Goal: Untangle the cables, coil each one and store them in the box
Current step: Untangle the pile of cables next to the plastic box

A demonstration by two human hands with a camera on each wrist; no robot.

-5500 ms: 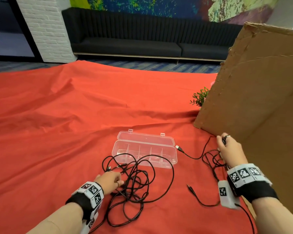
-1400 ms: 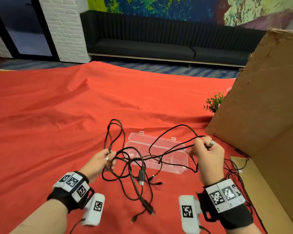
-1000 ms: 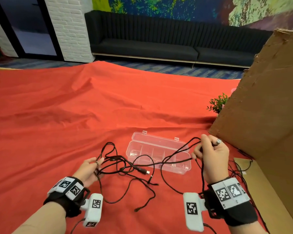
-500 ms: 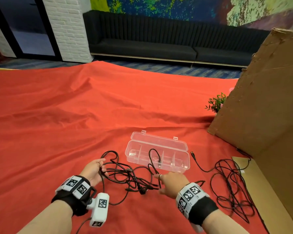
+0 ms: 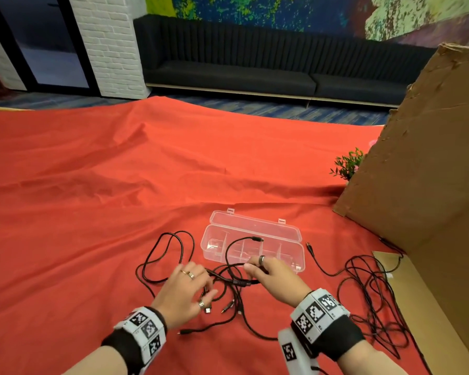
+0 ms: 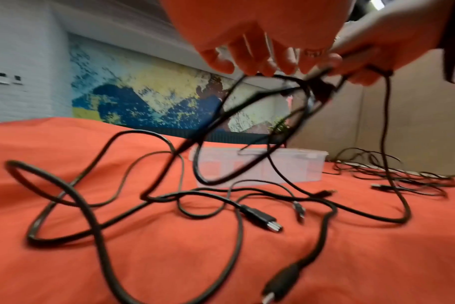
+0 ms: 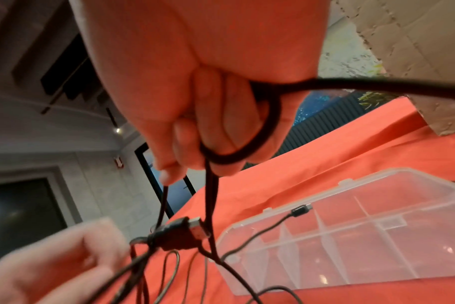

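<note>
A: While the right hand has its fingers curled round a loop of black cable, pinching it just in front of the clear box, what is the other hand doing?

B: The left hand hovers over the tangle with fingers spread and loose. From the wrist views I cannot see it gripping anything, though its fingertips are close to the strands.

A: And the cables themselves?

B: One knot of them lies on the red cloth between the two hands, with a plug end arching over the open box. A second loose heap lies well apart to the right, near the cardboard.

A: So the step is the untangling. How would you do it well?

B: I'd keep the right hand's loop lifted so the crossings hang open, then have the left hand find a free plug and feed it back through the loops one crossing at a time. Pulling hard would likely tighten the knot; slack is the friend here.

A: Any risk?

B: The raised strand could drag the light box along, so lift gently, away from its rim
</note>
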